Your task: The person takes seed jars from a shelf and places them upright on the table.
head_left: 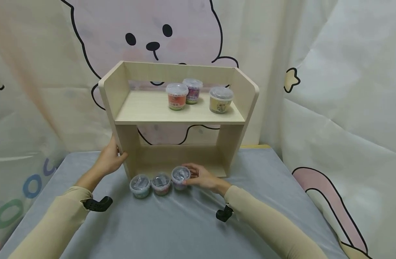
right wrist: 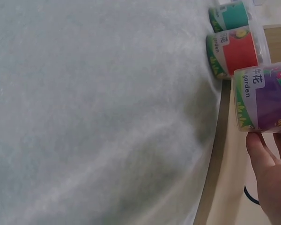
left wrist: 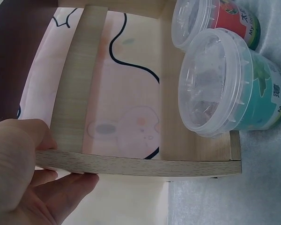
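Note:
A small two-tier wooden shelf [head_left: 180, 124] stands on the cloth-covered table. My left hand [head_left: 110, 158] grips the edge of its left side panel, thumb on one face and fingers on the other, as the left wrist view shows. With thumb and fingers, my right hand [head_left: 202, 177] holds a clear-lidded plastic tub with a purple label [right wrist: 269, 98] in front of the lower tier. Left of it, a similar tub with a red label [right wrist: 239, 51] stands beside one with a teal label [left wrist: 260, 93], at the shelf's lower front edge.
On the upper tier are a tub with an orange label [head_left: 176, 99], a purple one [head_left: 193, 91] close behind it, and a yellow one [head_left: 220, 102] to the right. Printed curtains [head_left: 262, 54] hang behind and beside the grey-blue table [head_left: 165, 230].

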### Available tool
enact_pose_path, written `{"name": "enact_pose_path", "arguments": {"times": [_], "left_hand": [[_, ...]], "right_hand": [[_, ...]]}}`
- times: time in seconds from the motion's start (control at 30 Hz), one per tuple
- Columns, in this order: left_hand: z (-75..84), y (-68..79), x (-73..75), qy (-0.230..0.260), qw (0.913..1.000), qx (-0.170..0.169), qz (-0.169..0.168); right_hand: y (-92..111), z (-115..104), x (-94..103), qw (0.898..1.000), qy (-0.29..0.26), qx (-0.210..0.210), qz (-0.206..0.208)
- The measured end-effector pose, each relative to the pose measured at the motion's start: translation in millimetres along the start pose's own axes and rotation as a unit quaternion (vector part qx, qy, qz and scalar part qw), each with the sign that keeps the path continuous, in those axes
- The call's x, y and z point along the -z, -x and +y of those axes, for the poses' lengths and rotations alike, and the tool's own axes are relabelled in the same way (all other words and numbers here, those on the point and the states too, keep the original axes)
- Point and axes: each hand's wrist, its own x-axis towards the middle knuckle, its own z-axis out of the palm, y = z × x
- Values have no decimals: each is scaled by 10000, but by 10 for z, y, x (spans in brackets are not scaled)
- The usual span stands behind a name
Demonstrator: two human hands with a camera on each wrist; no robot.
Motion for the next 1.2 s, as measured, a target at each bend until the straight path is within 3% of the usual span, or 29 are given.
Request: {"name": "enact_pose_path", "arguments": {"times": [0.17,0.5,1.2], "left_hand": [[-2,2,-32,184,9998,43,-104],[20,36,-38,55,9999,120,-100],[7,15,-21,42,9999,124,-76]], "right_hand": [[42,48,18,10000,73,-9,-29],[70,141,-5,9994,7,-13,-337],[-7,185,-15,9994,134,-136,-281]]}}
